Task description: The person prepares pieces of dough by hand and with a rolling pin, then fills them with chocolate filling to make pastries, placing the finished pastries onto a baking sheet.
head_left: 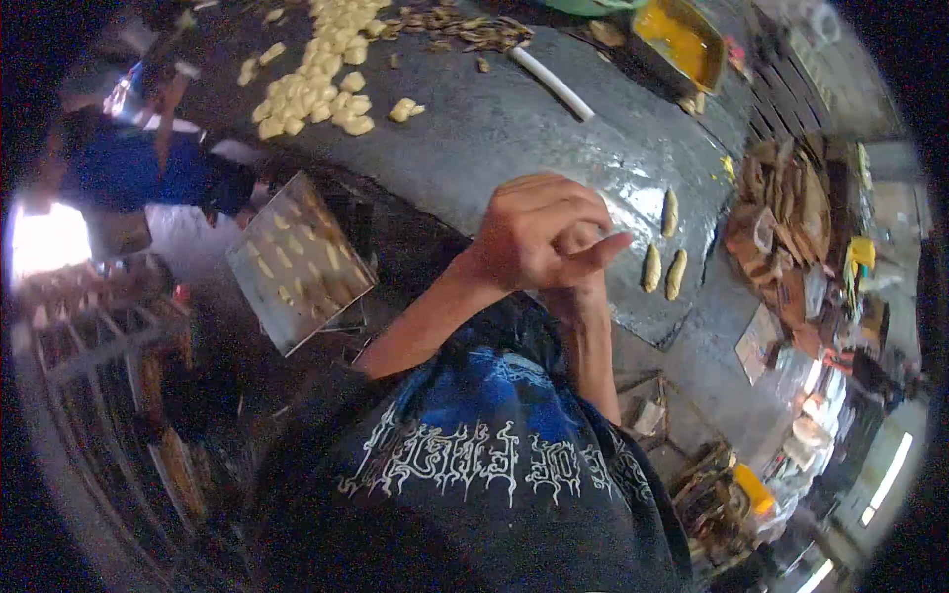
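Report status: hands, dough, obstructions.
Left hand clasped over right hand; any contents hidden. Three dough rolls on worktop, to their right. Nothing between.

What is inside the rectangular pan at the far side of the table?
The pan holds a yellow-orange substance, possibly liquid. It covers much of the bottom, so anything underneath cannot be seen.

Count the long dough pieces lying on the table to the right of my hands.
3. The first piece lies farthest out; the second piece and the third piece lie nearer in, side by side, the third to the right. The hands may hide more.
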